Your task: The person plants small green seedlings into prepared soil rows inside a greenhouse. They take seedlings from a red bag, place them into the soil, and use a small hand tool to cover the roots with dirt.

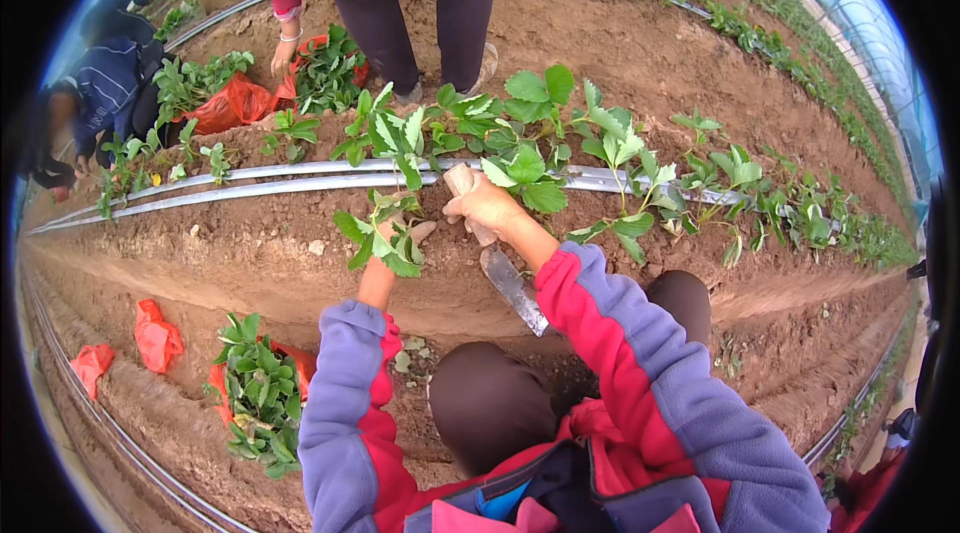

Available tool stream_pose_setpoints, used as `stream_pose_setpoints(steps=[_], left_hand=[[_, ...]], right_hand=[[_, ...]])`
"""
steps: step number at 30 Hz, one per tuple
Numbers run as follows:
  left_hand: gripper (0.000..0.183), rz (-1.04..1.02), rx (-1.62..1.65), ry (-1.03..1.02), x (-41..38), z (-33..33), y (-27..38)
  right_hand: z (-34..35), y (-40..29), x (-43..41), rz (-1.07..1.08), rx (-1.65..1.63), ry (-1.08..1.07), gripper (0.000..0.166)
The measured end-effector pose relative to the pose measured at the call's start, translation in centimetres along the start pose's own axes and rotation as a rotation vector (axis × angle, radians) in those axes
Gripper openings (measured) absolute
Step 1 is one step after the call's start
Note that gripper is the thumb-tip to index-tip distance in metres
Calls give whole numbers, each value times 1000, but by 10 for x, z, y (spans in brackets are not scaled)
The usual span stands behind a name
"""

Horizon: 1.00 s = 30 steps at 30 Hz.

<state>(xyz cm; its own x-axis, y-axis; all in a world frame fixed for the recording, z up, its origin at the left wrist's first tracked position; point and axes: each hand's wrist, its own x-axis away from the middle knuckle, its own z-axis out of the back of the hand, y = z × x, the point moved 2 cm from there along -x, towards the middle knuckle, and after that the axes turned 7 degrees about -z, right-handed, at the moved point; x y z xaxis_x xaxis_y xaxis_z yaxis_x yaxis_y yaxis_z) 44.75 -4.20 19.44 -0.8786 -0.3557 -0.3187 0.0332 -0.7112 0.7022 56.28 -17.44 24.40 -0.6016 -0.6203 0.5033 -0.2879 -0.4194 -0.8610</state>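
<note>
My right hand [491, 204] grips the wooden handle [459, 179] of a trowel. Its dirt-marked metal blade [514, 291] points back towards me, over the side of the raised soil bed. Close by on the left, my left hand [421, 231] is low at the soil, partly covered by the leaves of a young strawberry plant [396, 251]. Whether its fingers hold the stem is hidden. Larger strawberry plants [529, 169] grow just beyond both hands. Two pale drip hoses [315, 176] run along the bed, passing right behind the trowel handle.
In the furrow at left sits a red plastic bag of seedlings [262, 390], with red bags [157, 338] farther left. Across the bed a person [390, 7] stands, one hand [285, 52] at another seedling bag [319, 71]. Other people crouch at far left and top right.
</note>
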Motion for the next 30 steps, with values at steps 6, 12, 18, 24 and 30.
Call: stream_pose_setpoints(steps=[6, 12, 18, 24, 30], left_hand=[[26, 230, 836, 88, 0, -1, -13], [38, 9, 97, -160, -15, 0, -18], [26, -57, -291, -361, -29, 4, 8], [25, -11, 31, -235, -21, 2, -23], [42, -78, -34, -92, -8, 25, -23]], right_hand=[[4, 1, -10, -127, 276, -109, 38], [-7, -15, -26, -141, 248, -123, 76], [10, -8, -2, -179, 281, -52, 35], [0, -11, -19, -171, 282, -4, 23], [-2, -14, -15, -147, 177, -11, 25]])
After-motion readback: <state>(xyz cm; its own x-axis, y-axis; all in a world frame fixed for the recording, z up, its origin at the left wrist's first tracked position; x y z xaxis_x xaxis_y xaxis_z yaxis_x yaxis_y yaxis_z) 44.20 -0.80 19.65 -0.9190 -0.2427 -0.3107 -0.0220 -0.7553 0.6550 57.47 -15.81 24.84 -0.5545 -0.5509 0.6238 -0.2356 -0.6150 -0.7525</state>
